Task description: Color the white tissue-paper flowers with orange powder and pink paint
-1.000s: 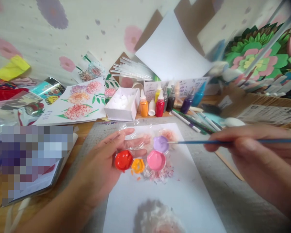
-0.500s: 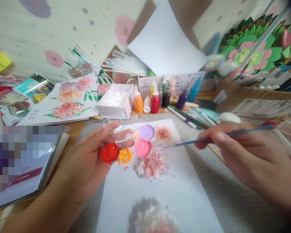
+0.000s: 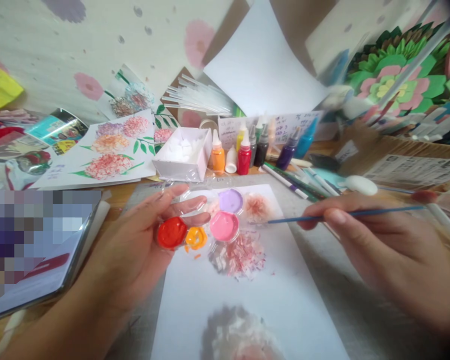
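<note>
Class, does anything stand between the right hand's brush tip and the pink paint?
Nothing visible does. The brush in the right hand points toward the pink paint across an open gap; the left hand is beyond the paint.

Worn on the head, looking forward and down, close over the white rectangular paper sheet [image 3: 242,292], toward the pale flower-printed wall [image 3: 165,42].

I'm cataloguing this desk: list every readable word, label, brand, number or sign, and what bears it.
None reads reliably; all too small or blurred:
Handwriting: white paper strip behind plastic paint bottles.
Purple handwriting: white flower-painted sheet.
Printing: brown cardboard box's white label.
Marks: grey mat's far edge; teal-and-yellow packet.
</note>
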`<state>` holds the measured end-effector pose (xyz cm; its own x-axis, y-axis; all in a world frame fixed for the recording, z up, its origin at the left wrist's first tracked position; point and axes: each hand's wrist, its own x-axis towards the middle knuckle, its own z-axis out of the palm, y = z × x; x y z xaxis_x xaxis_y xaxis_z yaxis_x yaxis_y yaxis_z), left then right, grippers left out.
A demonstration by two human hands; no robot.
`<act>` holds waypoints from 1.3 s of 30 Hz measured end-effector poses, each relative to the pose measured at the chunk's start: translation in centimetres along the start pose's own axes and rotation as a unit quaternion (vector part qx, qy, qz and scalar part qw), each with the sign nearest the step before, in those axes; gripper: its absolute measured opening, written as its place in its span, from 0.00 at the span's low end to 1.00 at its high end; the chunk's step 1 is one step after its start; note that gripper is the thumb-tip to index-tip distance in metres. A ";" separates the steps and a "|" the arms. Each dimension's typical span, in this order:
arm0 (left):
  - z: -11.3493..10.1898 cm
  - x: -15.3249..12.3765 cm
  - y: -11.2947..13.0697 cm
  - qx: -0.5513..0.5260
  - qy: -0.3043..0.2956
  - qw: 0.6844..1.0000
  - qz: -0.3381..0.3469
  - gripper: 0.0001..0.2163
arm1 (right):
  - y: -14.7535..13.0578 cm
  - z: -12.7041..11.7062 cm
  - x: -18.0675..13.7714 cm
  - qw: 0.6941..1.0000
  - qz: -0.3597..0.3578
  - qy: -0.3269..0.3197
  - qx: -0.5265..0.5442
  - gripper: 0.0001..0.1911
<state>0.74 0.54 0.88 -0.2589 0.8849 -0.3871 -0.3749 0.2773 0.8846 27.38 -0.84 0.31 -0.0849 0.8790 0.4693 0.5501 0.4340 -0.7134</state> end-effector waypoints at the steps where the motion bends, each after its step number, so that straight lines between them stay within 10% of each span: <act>1: 0.0 0.0 0.0 0.000 0.001 1.000 -0.001 0.14 | -0.1 0.0 0.1 1.000 0.005 0.005 0.006 0.08; 39: -0.2 -0.3 0.4 -0.017 0.002 1.000 -0.010 0.17 | 0.3 1.1 0.3 0.999 0.021 -0.024 -0.013 0.14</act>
<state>0.53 0.32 1.33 -0.2546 0.8779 -0.4055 -0.4094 0.2821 0.8677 26.59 -0.22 -0.32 -0.1006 0.9046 0.4143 0.5749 0.3927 -0.7178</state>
